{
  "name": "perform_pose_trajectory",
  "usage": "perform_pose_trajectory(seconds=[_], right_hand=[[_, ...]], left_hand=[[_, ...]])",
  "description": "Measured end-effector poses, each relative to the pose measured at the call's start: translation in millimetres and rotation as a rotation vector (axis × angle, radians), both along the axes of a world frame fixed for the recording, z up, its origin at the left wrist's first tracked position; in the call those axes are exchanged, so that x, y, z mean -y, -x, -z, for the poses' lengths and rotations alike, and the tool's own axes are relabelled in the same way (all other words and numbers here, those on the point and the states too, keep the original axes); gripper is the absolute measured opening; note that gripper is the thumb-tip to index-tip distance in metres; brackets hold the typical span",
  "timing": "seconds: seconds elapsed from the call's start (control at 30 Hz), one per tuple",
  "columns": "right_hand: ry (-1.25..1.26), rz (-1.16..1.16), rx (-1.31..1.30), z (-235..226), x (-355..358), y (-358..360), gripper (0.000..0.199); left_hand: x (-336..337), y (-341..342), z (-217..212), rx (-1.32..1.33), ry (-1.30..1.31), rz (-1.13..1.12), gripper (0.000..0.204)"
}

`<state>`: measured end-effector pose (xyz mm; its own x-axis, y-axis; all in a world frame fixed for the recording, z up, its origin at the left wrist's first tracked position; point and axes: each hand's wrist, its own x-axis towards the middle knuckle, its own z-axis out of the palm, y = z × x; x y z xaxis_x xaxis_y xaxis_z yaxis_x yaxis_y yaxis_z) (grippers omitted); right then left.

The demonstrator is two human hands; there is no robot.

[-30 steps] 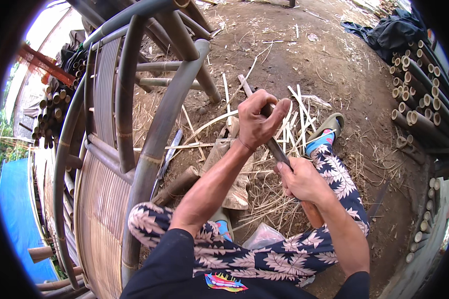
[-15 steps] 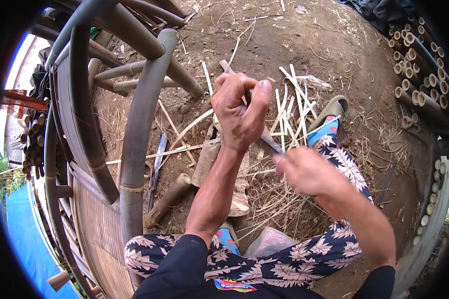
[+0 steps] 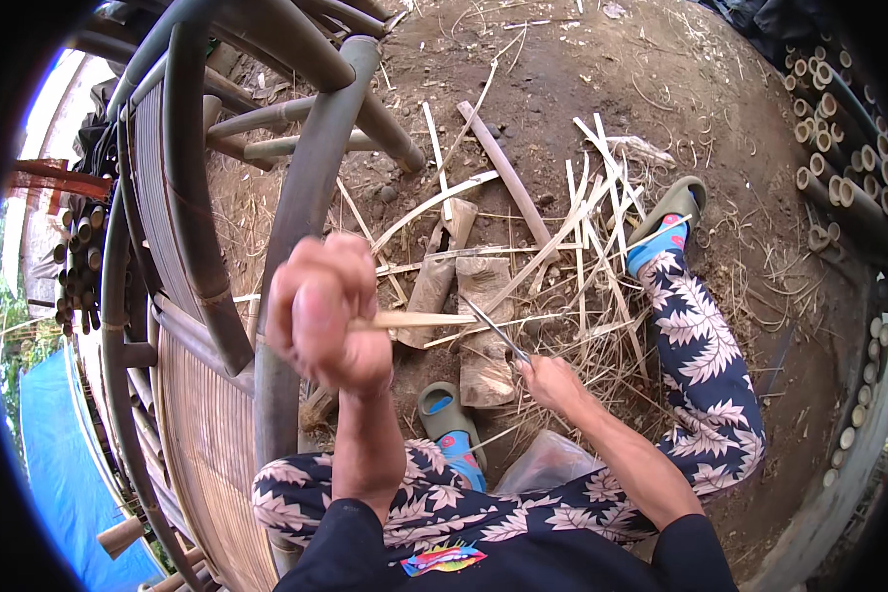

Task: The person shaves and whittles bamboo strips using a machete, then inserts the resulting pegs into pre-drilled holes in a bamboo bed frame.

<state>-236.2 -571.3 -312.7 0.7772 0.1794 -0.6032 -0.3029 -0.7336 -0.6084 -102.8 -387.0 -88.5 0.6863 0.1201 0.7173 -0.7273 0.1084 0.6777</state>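
Observation:
My left hand (image 3: pixel 331 314) is raised in front of the bamboo chair, its fingers closed round a pale bamboo strip (image 3: pixel 419 320). The strip's free end reaches rightward, over a split wood block (image 3: pixel 486 365) on the ground. In my right hand (image 3: pixel 555 383) is a knife; its thin blade (image 3: pixel 496 332) slants up and left, close to the strip's end. Whether blade and strip touch, I cannot tell. Beyond the blocks lie loose bamboo strips (image 3: pixel 602 212) and a heap of thin shavings (image 3: pixel 602 340).
A bamboo chair frame (image 3: pixel 311 187) stands close on my left. A second wood block (image 3: pixel 434 286) and a longer brownish piece (image 3: pixel 503 168) lie ahead. Cut bamboo poles (image 3: pixel 844 168) are stacked at the right. A clear plastic bag (image 3: pixel 543 462) sits between my legs.
My left hand has moved left and nearer to me, bringing the bamboo strip into plain view. My right hand has drawn left and nearer with the knife. The view has shifted slightly.

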Motion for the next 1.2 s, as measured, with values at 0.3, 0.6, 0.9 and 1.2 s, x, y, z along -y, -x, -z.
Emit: perform_pose_trajectory(seconds=[0.3, 0.6, 0.9, 1.2], right_hand=[[0.018, 0.049, 0.06, 15.9, 9.6, 12.0, 0.028], [-0.093, 0.091, 0.377, 17.2, -15.5, 14.0, 0.021], [0.028, 0.045, 0.194, 12.7, -17.8, -4.1, 0.031], [-0.143, 0.404, 0.21, 2.2, 4.9, 6.7, 0.03]], left_hand=[[-28.2, 52.3, 26.1, 0.042, -0.073, -0.146, 0.038], [-47.9, 78.5, 34.0, -0.011, -0.089, -0.191, 0.041], [-48.0, 65.4, 38.8, -0.022, -0.038, -0.151, 0.041], [-22.6, 31.3, 191.8, -0.92, -0.566, -0.154, 0.019]])
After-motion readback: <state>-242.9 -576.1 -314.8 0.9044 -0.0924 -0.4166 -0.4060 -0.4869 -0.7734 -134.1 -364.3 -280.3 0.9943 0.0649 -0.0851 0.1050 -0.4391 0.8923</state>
